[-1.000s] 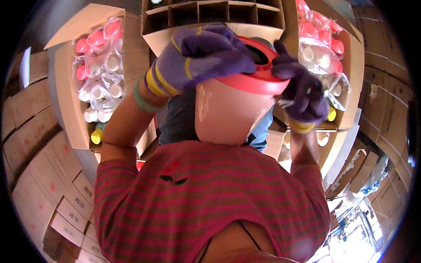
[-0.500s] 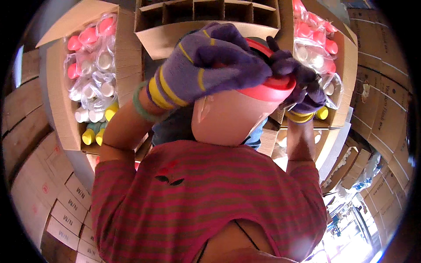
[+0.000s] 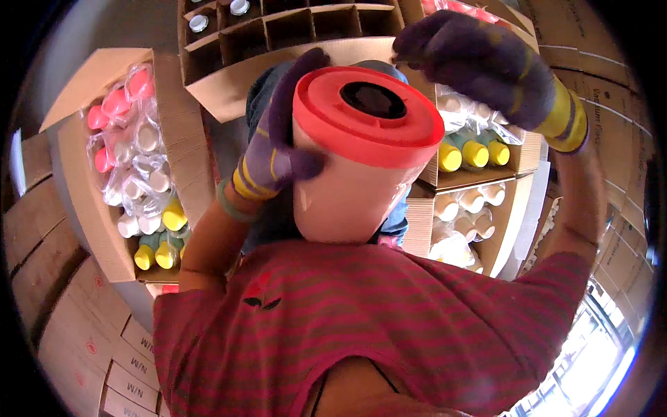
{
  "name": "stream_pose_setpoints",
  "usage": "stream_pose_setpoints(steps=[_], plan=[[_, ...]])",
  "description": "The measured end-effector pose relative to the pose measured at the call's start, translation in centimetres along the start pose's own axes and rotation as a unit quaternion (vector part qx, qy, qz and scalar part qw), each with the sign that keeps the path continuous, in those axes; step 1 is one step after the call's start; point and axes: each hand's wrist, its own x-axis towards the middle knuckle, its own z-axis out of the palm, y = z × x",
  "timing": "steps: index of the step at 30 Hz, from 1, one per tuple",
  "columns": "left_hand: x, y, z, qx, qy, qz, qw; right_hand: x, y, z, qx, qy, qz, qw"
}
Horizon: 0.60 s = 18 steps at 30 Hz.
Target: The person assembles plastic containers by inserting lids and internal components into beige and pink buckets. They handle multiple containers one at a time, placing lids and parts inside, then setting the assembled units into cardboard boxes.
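Note:
A large pink flask body (image 3: 347, 198) with a red rim and a dark round opening in its top leans against my striped shirt. My left hand (image 3: 281, 142), in a purple and yellow knit glove, clasps its left side, with the fingers up along the wall and the thumb toward the front. My right hand (image 3: 479, 69), in a matching glove, is raised to the right, apart from the flask and over an open carton. Its fingers reach left, slightly blurred, and I see nothing in them.
A divided carton (image 3: 292, 52) stands ahead, with white-capped items in two far-left cells. An open carton (image 3: 187, 142) of plastic-wrapped red, white and yellow-capped pieces stands at left. Another carton (image 3: 524, 156) at right holds yellow-capped and white pieces. Stacked boxes (image 3: 83, 333) line both sides.
My right hand has left the flask's top and swung up to the right. My left hand has shifted from over the rim to the flask's left side. The red top now shows.

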Motion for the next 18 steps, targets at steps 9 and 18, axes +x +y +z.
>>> stream_pose_setpoints(steps=[9,18], plan=[[-0.9,1.1,-0.4,0.086,-0.103,0.027,0.991,5.7,-2.7,0.2,-0.342,-0.237,-0.234,0.879],[-0.8,1.8,-1.4,0.087,-0.136,0.047,0.986,2.8,-5.3,0.8,-0.239,-0.202,0.104,0.944]])
